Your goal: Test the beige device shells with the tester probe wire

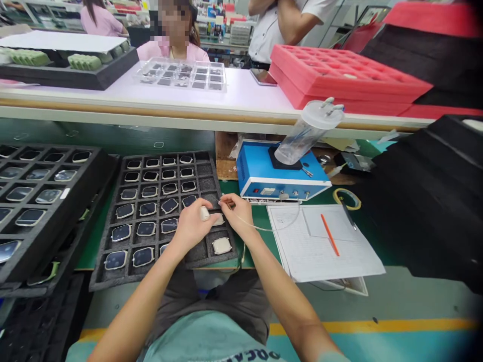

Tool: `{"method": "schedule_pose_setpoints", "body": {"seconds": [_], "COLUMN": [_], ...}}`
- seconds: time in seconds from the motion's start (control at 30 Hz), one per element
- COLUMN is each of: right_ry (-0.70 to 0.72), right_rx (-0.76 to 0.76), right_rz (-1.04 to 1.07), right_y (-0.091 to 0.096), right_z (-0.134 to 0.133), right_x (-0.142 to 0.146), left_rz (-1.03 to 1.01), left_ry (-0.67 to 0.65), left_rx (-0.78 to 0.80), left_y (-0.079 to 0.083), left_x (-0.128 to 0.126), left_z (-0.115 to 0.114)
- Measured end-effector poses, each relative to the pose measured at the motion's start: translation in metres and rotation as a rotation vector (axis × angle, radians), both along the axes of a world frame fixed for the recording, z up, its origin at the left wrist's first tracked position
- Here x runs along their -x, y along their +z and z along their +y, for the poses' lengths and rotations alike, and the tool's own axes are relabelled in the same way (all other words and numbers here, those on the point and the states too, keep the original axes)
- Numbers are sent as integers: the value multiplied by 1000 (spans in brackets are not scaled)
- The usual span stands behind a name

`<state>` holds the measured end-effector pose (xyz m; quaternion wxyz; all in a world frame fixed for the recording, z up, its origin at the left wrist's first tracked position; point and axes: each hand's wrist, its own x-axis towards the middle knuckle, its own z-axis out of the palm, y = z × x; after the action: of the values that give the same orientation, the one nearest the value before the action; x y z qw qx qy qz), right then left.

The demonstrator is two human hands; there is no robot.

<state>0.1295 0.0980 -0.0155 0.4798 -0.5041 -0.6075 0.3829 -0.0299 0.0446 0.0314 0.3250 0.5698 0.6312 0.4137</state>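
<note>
My left hand rests on the black foam tray, fingers curled round a small white part with a finger cot on one fingertip. My right hand pinches a thin clear tube whose tip meets the part between both hands. The tube curves back to the blue machine. The tray's pockets hold several dark square glass-faced parts; one pale part lies face down in a near-right pocket.
A second tray of similar parts sits at the left. White paper sheets with an orange pen lie right of my hands. Black foam stacks rise at right. Across the raised bench stand red foam trays and other people.
</note>
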Motion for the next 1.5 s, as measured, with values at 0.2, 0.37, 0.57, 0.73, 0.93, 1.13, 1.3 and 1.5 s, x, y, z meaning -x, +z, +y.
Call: {"method": "schedule_pose_setpoints", "body": {"seconds": [0.2, 0.37, 0.57, 0.73, 0.93, 1.13, 1.3, 1.5], "right_ry": [-91, -133, -106, -71, -11, -175, -204, -105], "right_rx": [4, 63, 146, 220, 311, 275, 266, 254], "right_rz": [46, 122, 330, 490, 536, 414, 346, 322], "right_y": [5, 8, 10, 13, 16, 15, 12, 27], "right_z": [-14, -46, -60, -51, -45, -38, -38, -53], "right_x": [-13, -22, -11, -10, -16, -21, -36, -33], "left_rz": [284, 269, -13, -170, -228, -199, -99, -51], "left_ry": [-181, -200, -165, -140, -120, 22, 60, 155], "left_rx": [108, 130, 161, 160, 160, 89, 113, -10], "left_y": [12, 12, 9, 11, 11, 2, -2, 1], "left_x": [-9, -7, -8, -11, -13, -19, -17, -17], "left_z": [13, 10, 12, 11, 5, 2, 5, 1]}}
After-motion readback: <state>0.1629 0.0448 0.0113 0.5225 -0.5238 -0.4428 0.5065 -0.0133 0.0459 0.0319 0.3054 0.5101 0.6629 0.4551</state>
